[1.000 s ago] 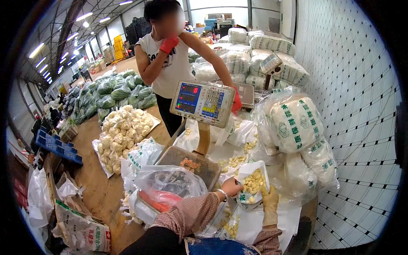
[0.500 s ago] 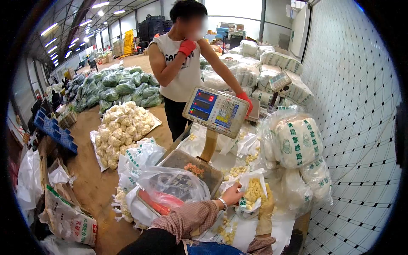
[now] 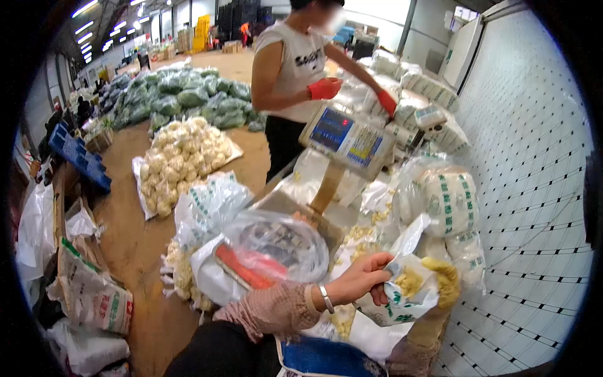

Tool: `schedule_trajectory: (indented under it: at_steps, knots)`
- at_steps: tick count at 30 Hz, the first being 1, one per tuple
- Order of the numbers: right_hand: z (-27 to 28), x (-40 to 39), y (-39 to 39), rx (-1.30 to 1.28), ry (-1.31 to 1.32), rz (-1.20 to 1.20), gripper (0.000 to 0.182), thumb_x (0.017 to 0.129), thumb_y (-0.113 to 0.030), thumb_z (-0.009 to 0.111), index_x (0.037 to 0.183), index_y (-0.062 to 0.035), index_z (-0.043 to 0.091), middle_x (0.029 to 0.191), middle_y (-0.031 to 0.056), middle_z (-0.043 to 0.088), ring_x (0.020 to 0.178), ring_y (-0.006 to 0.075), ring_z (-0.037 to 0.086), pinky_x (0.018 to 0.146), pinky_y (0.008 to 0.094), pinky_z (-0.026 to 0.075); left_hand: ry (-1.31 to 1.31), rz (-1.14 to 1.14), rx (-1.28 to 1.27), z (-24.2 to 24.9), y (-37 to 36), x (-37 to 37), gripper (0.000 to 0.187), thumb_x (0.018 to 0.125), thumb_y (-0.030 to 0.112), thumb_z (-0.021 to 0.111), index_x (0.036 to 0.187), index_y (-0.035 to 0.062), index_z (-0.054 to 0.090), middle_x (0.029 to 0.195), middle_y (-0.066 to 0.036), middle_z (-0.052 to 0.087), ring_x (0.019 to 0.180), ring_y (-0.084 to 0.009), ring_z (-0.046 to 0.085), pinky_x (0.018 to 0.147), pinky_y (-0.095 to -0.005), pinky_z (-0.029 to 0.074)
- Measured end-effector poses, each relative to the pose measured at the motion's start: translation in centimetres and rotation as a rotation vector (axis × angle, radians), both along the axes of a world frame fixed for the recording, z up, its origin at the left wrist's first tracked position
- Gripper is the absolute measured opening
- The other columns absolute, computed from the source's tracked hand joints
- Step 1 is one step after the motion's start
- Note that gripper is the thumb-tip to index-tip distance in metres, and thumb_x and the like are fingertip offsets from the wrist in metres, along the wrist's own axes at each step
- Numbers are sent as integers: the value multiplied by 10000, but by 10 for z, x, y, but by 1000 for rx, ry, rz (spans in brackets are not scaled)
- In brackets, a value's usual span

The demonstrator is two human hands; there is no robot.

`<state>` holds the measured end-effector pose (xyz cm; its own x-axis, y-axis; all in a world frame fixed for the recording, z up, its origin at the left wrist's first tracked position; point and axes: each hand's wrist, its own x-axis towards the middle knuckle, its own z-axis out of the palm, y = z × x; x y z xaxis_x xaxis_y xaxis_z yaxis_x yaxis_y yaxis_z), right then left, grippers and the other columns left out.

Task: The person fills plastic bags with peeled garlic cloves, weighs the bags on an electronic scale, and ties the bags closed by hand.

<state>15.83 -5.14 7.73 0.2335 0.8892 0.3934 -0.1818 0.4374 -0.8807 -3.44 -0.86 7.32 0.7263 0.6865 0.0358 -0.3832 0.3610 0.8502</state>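
A small white plastic bag [image 3: 411, 308] with green print hangs open, pale yellow pieces inside. On its left rim my bare left hand [image 3: 364, 276] is closed, pinching the plastic. My gloved right hand [image 3: 442, 283], in a yellowish glove, is at the bag's right side, its fingers pressed around the edge. More pale pieces [image 3: 342, 317] lie on the white sheeting below. To the left of the bag sits the digital scale, its display [image 3: 348, 139] on a post and a clear plastic bag [image 3: 276, 242] with something red on its platform.
Across the scale stands a person [image 3: 292, 69] in red gloves, one hand near a second scale. Stacked white packages [image 3: 449, 195] rise at the right beside the tiled wall [image 3: 527, 188]. Bagged white bulbs [image 3: 179, 160] and green sacks [image 3: 182, 94] lie on the floor at the left.
Both my hands and the small bag have risen and moved right. The co-worker's hand has dropped from the face to chest height. The camera view has shifted.
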Motion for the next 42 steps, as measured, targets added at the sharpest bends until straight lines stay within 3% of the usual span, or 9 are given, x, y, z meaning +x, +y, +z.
schedule_trajectory:
  at_steps: [7,21,23,25,27,31,33,36,42]
  knots:
    - [31,-58,-29,-236,-199,17,290,708,-177,531,873,59,565,865,151,594,763,198,572,700,307,479,-80,-193,36,22,-52,-65,249,847,86,458,1072,-19,440,870,-69,561,621,-123,599,537,-236,509]
    - [-48,-175,56,-290,-94,590,274,820,-130,462,1026,41,521,1076,143,545,989,212,514,905,293,362,140,794,63,-35,-27,-168,154,801,33,450,944,-10,485,733,-66,564,554,-132,557,481,-240,457]
    - [-97,-180,77,-11,-452,443,435,871,-317,440,1162,7,434,1198,147,454,1085,226,442,932,318,329,532,1035,504,-85,-14,-175,170,778,10,462,943,-18,492,752,-86,552,649,-160,560,559,-272,442]
    - [-32,-193,60,60,-793,380,559,834,-429,475,1182,5,416,1203,179,435,1122,283,403,953,341,291,680,1013,698,-88,-19,-174,205,731,-17,486,935,-21,505,805,-124,538,763,-228,545,652,-317,418]
    - [-56,-196,62,310,-988,231,631,783,-459,539,1183,11,410,1183,208,429,1120,333,391,946,364,297,762,974,968,-90,-15,-181,228,694,-31,508,920,-12,521,870,-149,525,828,-289,520,714,-328,409]
    - [-70,-222,46,291,-1127,234,518,729,-330,617,1083,19,469,1075,223,459,1039,350,429,871,390,359,784,641,1038,-112,-10,-206,256,657,-32,532,910,9,542,919,-147,534,871,-310,509,777,-353,401]
    - [-80,-225,46,283,-1109,296,452,709,-276,632,1023,22,501,1007,224,481,980,358,459,828,398,388,697,734,778,-111,-2,-228,267,648,7,561,915,17,551,950,-149,533,905,-319,498,793,-373,394]
    - [-79,-229,48,373,-1076,210,199,701,-174,591,769,3,530,759,184,515,688,337,516,626,396,432,1120,1222,1073,-86,18,-237,476,647,95,628,1087,1,472,988,-173,536,919,-346,498,832,-386,385]
    - [-106,-244,70,255,-1405,224,174,753,-177,500,701,-19,550,687,169,543,655,332,543,563,391,446,878,1004,779,-135,62,-231,387,698,92,611,1053,-22,507,981,-188,561,890,-324,543,788,-357,430]
